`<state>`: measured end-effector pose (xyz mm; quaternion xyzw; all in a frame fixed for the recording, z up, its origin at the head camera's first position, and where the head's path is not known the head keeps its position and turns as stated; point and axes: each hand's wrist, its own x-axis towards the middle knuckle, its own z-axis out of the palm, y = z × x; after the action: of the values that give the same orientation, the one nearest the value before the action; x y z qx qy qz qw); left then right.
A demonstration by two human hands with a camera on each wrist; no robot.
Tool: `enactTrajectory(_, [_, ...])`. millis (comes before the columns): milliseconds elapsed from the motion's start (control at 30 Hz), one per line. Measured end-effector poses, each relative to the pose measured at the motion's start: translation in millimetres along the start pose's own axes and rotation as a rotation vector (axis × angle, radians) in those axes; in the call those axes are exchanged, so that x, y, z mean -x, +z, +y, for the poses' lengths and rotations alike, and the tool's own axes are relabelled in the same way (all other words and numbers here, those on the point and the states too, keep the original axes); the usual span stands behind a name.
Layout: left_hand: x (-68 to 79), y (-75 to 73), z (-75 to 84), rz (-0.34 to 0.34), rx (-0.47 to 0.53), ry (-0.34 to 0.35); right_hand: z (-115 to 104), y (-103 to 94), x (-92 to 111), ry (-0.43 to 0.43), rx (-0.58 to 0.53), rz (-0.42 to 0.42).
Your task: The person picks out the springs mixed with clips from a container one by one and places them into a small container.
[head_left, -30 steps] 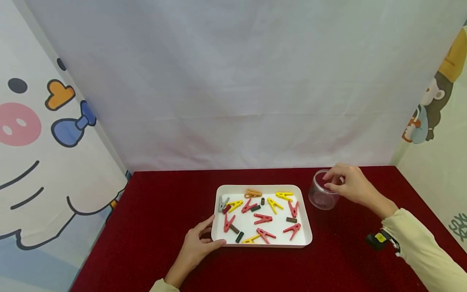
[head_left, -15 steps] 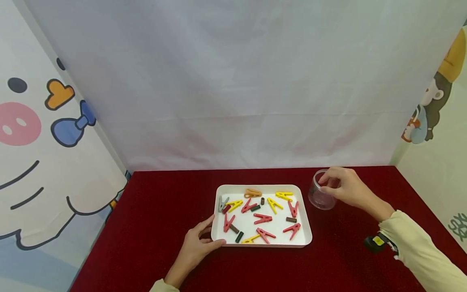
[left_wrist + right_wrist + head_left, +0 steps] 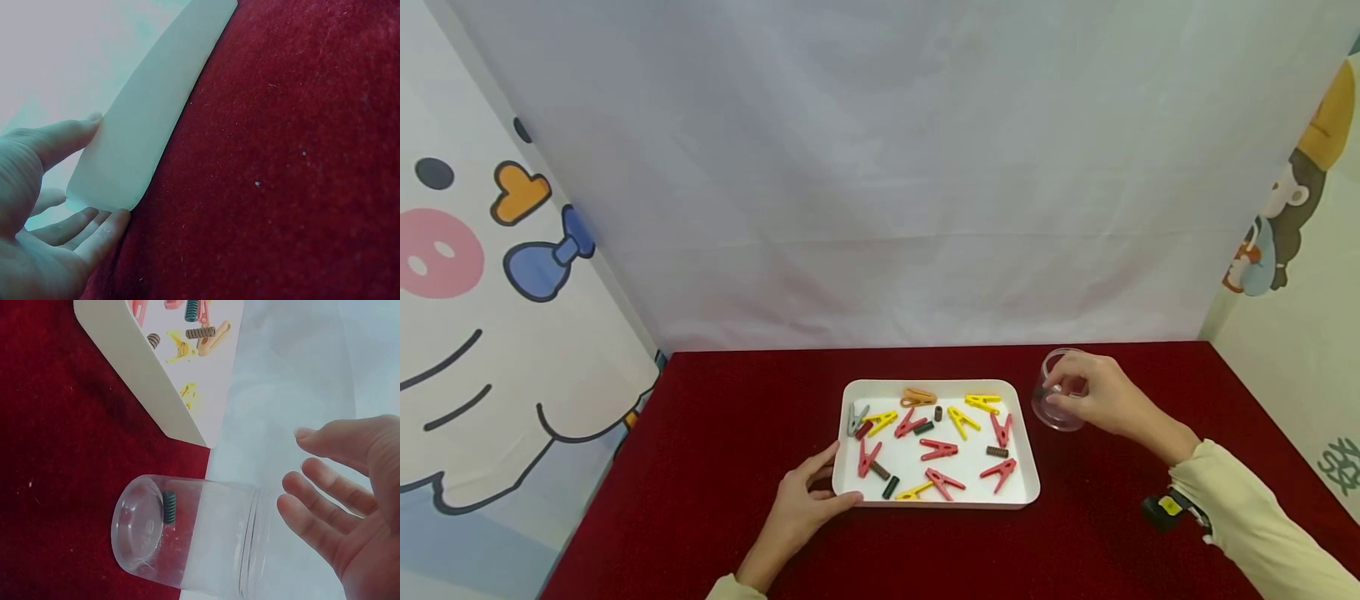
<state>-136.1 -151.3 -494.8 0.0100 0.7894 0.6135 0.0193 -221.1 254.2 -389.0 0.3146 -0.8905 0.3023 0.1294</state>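
A white tray (image 3: 940,505) holds red, yellow, grey and tan clothespins and several small coil springs (image 3: 997,452) in dark green, brown and red. My left hand (image 3: 801,504) grips its front left corner, thumb at the front wall and fingers on the left side. To the right of the tray, a clear plastic jar (image 3: 1057,419) stands upright without a lid. Inside, at its bottom, lies one green spring (image 3: 169,507). Above the jar's mouth is my right hand (image 3: 1101,398), fingers bent loosely and apart from the thumb, with nothing between them.
A dark red cloth (image 3: 745,433) covers the table. Behind it hangs a pale curtain (image 3: 880,208), and cartoon-printed panels (image 3: 527,375) close in the left and right sides.
My right hand has moved slightly left and down over the jar's mouth. The left hand stays on the tray, and the clothespins and springs in it lie as before.
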Motion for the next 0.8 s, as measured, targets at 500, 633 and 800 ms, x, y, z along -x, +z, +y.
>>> enactTrajectory(500, [0.4, -0.8, -3.7, -0.004, 0.009, 0.012, -2.4, 9.8, 0.7, -0.029, 0.006, -0.020])
enactTrajectory(633, [1.0, -0.3, -1.9, -0.008, 0.035, 0.024, -3.8, 11.0, 0.0, -0.053, 0.010, -0.012])
enactTrajectory(800, [1.4, -0.9, -1.0, -0.013, 0.042, 0.025, -5.6, 12.3, -2.8, -0.073, -0.014, -0.027])
